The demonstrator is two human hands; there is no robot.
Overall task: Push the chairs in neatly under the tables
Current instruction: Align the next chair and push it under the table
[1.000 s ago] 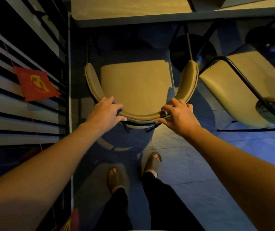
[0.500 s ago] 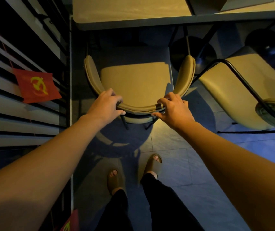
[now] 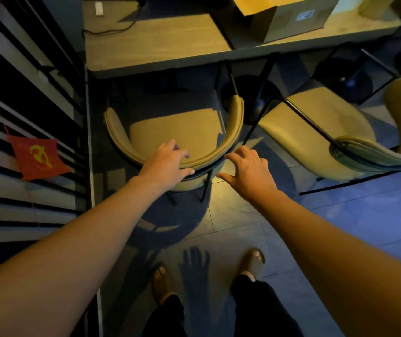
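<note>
A tan padded chair [image 3: 177, 132] with a curved backrest stands in front of me, its seat front tucked under the edge of the wooden table [image 3: 150, 45]. My left hand [image 3: 167, 164] hovers over the backrest with fingers spread, the thumb near the rim. My right hand [image 3: 249, 171] is open just behind the backrest's right part, clear of it. A second tan chair [image 3: 316, 132] stands to the right, turned at an angle, its seat out from under the table.
A slatted wall panel [image 3: 24, 93] with a red paper flag [image 3: 37, 156] runs along the left. An open cardboard box [image 3: 274, 20] and a cable lie on the table. Round table bases [image 3: 253, 98] stand beneath. My sandalled feet [image 3: 253, 261] are on the tiled floor.
The chair slid forward under the table. Both hands, which gripped the backrest, have let go and now have their fingers spread. The view tilted up, showing more of the tabletop.
</note>
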